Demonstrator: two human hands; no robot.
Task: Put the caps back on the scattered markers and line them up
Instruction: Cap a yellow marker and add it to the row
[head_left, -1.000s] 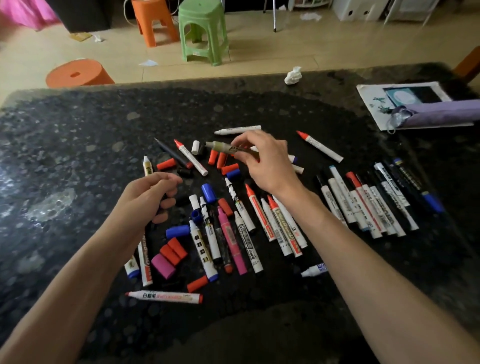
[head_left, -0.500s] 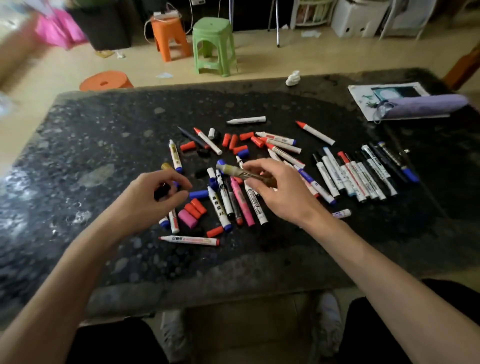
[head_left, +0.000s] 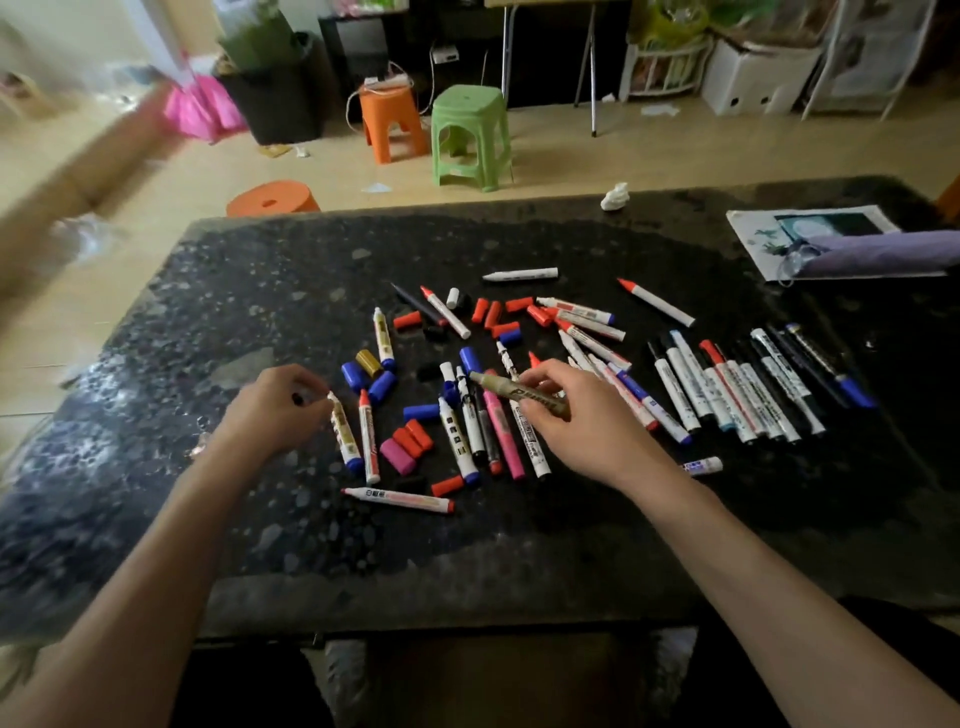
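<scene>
Right hand (head_left: 576, 426) pinches one gold marker (head_left: 519, 393) just above the pile mid-table, its long axis left to right, narrow end pointing left. Left hand (head_left: 275, 410) curls round a small dark piece (head_left: 297, 399), too small to identify, beside the scattered markers (head_left: 470, 431). One gold cap (head_left: 369, 362) and one pink cap (head_left: 397, 456) lie among them on the dark table (head_left: 260, 291); a row of markers (head_left: 737, 395) lies farther right.

floor: pale beige, smooth (head_left: 675, 156) | furniture: dark speckled stone table (head_left: 260, 291); behind it a green plastic stool (head_left: 470, 135) just beside an orange plastic stool (head_left: 389, 122); low round orange stool (head_left: 270, 197) at the table's far edge | back: black bin (head_left: 275, 98), white boxes (head_left: 748, 78) | light: dim, soft
</scene>
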